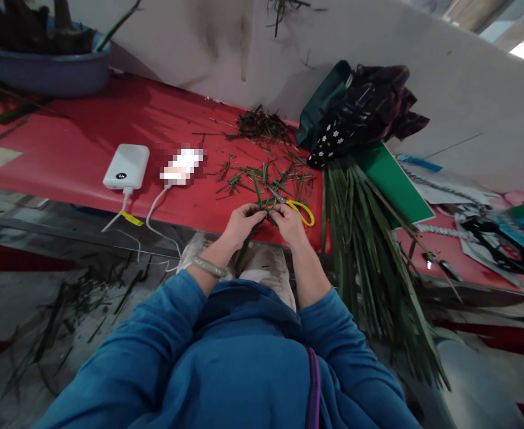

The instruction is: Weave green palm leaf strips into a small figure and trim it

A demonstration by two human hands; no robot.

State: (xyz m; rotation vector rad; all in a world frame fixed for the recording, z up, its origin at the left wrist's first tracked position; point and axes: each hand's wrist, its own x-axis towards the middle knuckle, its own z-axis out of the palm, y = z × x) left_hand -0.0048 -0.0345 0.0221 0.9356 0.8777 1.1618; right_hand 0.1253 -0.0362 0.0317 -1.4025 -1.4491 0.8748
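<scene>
My left hand (245, 224) and my right hand (289, 223) meet at the front edge of the red table, fingers pinched together on green leaf strips (256, 189). One strip sticks up between the hands and another hangs below toward my lap. How the strips are folded or joined is too small to make out. Just beyond my right hand lie scissors with yellow handles (305, 213), their blades pointing away to the left. Short leaf cuttings (268, 173) are scattered behind them.
On the red table (78, 134) a white power bank (127, 167) sits left, beside a blurred-out lit device (184, 165). Long green leaves (360, 238) hang over the edge at right, under a dark bag (373, 101). A blue basin (52, 74) stands back left.
</scene>
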